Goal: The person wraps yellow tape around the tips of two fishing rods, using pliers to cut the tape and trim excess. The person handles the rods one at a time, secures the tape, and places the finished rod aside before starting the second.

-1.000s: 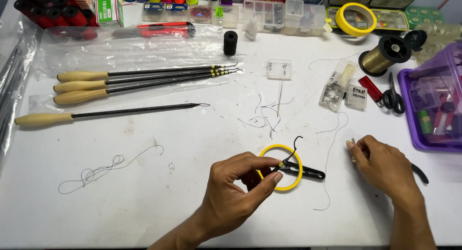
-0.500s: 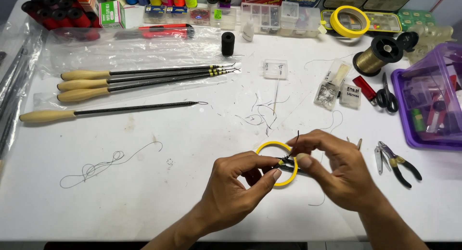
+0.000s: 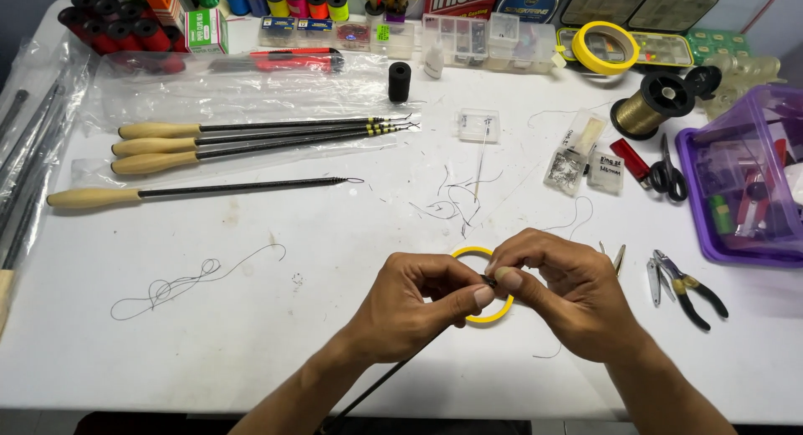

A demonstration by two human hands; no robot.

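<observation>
My left hand and my right hand meet at the front middle of the white table. Both pinch the tip of a thin black rod, which runs from my left hand down to the near table edge. The fingertips touch at a small dark piece, and it is too small to make out what it is. A yellow ring lies flat on the table just under the fingers, partly hidden by them.
Small pliers lie right of my right hand. Several wooden-handled rods lie at the left, and a loose curl of line nearer. A purple box, scissors, a gold thread spool and small tackle boxes stand at the right and back.
My right hand came in from the right, where the pliers now lie, and joined my left hand at the rod tip. The fingertips have closed together.
</observation>
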